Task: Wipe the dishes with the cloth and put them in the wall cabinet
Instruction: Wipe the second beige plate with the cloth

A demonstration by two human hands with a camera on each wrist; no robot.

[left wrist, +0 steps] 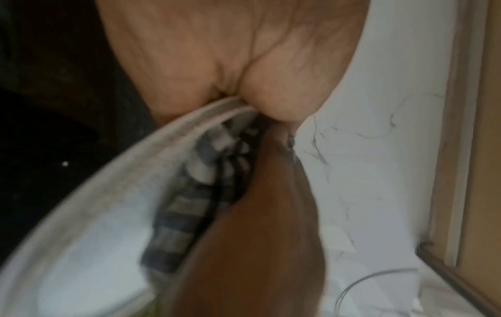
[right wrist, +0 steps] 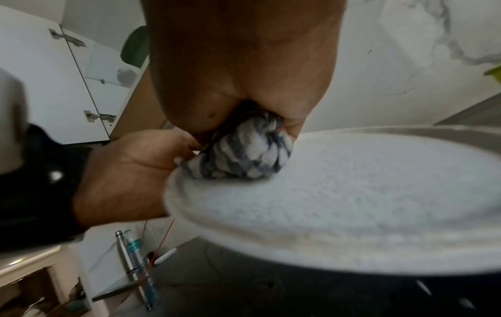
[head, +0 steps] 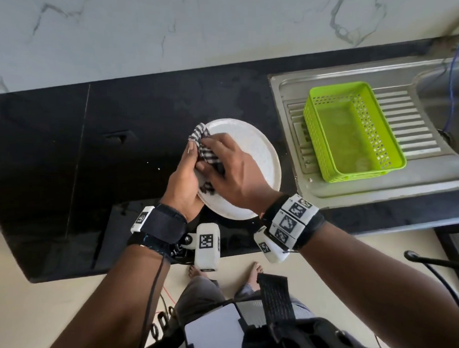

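A round white plate is held tilted above the black counter. My left hand grips the plate's left rim, thumb on top. My right hand presses a bunched black-and-white checked cloth against the plate's face, fingers curled round it. In the left wrist view the cloth lies between the plate rim and my right hand. In the right wrist view the cloth sits bunched on the plate near my left hand.
A green perforated basket stands on the steel sink drainboard to the right. The black counter stretches left below a marble-patterned wall. An open white cabinet door shows in the right wrist view.
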